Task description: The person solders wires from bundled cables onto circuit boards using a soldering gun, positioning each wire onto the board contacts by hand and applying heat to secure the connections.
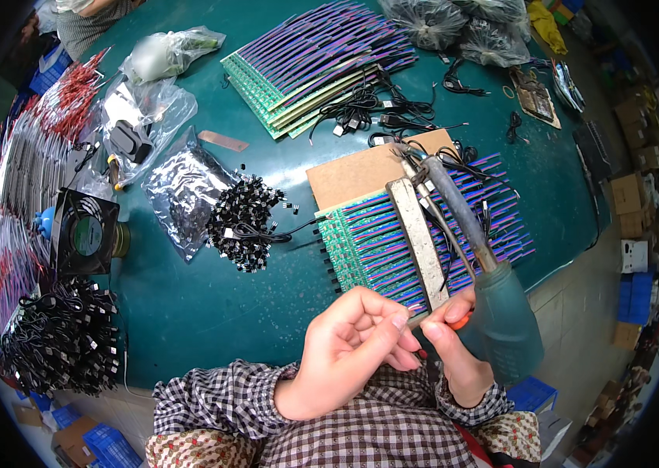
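While my right hand (pixel 458 343) is gripping the soldering iron (pixel 501 312) and my left hand (pixel 349 347) is pinching something I cannot make out, a slip risks scorching the circuit strips (pixel 392 242).

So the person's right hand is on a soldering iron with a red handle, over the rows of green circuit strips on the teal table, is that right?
Not quite: the handle is teal-green, not red. The head view shows the right hand on the soldering iron, above the rows of green circuit strips on the teal table. The left hand meets it at the fingertips.
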{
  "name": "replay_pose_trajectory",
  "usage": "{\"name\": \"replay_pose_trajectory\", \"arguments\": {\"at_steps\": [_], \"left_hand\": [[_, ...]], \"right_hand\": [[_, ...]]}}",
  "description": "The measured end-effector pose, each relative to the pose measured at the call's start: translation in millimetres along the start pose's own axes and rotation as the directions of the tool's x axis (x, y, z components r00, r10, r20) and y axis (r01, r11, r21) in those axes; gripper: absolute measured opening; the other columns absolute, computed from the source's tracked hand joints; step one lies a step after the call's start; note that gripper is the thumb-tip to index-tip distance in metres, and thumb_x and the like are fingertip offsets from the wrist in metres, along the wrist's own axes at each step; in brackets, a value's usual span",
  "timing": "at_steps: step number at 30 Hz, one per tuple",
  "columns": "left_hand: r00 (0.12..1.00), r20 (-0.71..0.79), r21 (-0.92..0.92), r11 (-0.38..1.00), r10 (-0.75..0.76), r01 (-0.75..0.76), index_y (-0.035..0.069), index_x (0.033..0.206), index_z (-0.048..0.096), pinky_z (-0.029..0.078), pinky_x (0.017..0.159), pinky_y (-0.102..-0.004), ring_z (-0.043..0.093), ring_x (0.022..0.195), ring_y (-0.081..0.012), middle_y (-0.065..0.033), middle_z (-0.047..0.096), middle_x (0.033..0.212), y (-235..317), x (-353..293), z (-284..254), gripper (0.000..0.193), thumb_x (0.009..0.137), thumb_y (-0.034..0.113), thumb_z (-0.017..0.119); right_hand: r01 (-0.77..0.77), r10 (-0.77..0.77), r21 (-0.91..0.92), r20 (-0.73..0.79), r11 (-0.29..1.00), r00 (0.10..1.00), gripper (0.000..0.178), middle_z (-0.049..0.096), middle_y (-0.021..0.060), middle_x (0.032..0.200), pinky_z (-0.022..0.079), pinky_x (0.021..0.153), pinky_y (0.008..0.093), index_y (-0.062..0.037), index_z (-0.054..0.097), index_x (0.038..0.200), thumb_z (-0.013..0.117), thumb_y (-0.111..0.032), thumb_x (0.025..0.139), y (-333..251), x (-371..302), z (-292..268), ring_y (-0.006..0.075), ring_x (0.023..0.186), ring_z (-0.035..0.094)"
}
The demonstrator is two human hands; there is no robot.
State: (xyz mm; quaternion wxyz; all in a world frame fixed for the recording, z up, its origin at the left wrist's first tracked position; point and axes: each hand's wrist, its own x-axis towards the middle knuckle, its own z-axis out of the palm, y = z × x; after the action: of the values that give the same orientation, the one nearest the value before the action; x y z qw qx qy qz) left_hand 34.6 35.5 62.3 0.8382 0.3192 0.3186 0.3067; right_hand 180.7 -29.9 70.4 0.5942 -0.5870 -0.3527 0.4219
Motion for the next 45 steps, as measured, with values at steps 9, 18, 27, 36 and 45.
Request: {"name": "replay_pose_trajectory", "arguments": {"at_steps": [9, 18, 27, 36, 45], "left_hand": [[0.996, 0.075, 0.22, 0.975, -0.043, 0.025, -0.003, 0.098, 0.055, 0.049, 0.054, -0.0188, 0.059, 0.061, -0.0064, -0.0096, 0.065, 0.083, 4.7, 0.6, -4.6, 0.01, 0.094, 0.006, 0.056], [0.992, 0.08, 0.305, 0.945, 0.098, -0.118, -0.004, 0.097, 0.057, 0.047, 0.059, -0.0164, 0.058, 0.072, -0.0032, -0.0074, 0.064, 0.088, -0.3, 4.3, -8.9, 0.009, 0.092, 0.002, 0.059], [0.991, 0.033, 0.268, 0.955, 0.127, -0.131, -0.005, 0.096, 0.057, 0.048, 0.051, -0.0167, 0.06, 0.064, -0.0051, -0.0089, 0.066, 0.084, -4.8, 7.7, -8.3, 0.008, 0.092, 0.001, 0.059], [0.983, -0.071, 0.25, 0.957, 0.167, -0.144, -0.005, 0.092, 0.058, 0.048, 0.051, -0.0163, 0.06, 0.062, -0.0049, -0.0092, 0.066, 0.083, 0.0, 5.6, -19.9, 0.007, 0.089, 0.0, 0.062], [0.964, -0.222, 0.554, 0.832, 0.146, 0.002, -0.005, 0.093, 0.061, 0.045, 0.055, -0.0146, 0.057, 0.064, -0.001, -0.0031, 0.065, 0.077, 40.8, 55.5, -69.2, 0.013, 0.084, 0.001, 0.067]], "right_hand": [[0.091, -0.08, -0.236, 0.056, 0.968, 0.995, 0.026, 0.06, 0.0056, 0.088, 0.046, 0.064, 0.0225, -0.0002, 0.057, 0.098, 0.072, 0.003, 0.076, 7.7, 19.2, -10.2, 0.0094, 0.073, 0.057], [-0.187, 0.188, 0.046, -0.025, 0.981, 0.982, 0.042, 0.057, 0.0096, 0.091, 0.054, 0.07, 0.0297, 0.0018, 0.049, 0.116, 0.066, 0.0, 0.077, -0.3, 27.2, -2.2, 0.0187, 0.081, 0.064], [-0.174, 0.173, 0.033, 0.018, 0.984, 0.985, 0.035, 0.053, 0.0067, 0.087, 0.053, 0.069, 0.0284, -0.0011, 0.047, 0.103, 0.066, 0.009, 0.075, 6.4, 22.8, -3.2, 0.0156, 0.076, 0.062], [-0.065, 0.085, -0.204, 0.092, 0.977, 0.992, 0.035, 0.057, 0.0081, 0.085, 0.05, 0.07, 0.0272, -0.003, 0.047, 0.098, 0.066, 0.013, 0.074, 0.0, 8.7, -4.2, 0.0148, 0.075, 0.06], [-0.175, 0.181, 0.128, -0.036, 0.976, 0.983, 0.03, 0.052, 0.0103, 0.086, 0.05, 0.061, 0.031, -0.0001, 0.046, 0.103, 0.064, -0.012, 0.081, 4.0, 3.9, -6.8, 0.0192, 0.069, 0.058]]}}
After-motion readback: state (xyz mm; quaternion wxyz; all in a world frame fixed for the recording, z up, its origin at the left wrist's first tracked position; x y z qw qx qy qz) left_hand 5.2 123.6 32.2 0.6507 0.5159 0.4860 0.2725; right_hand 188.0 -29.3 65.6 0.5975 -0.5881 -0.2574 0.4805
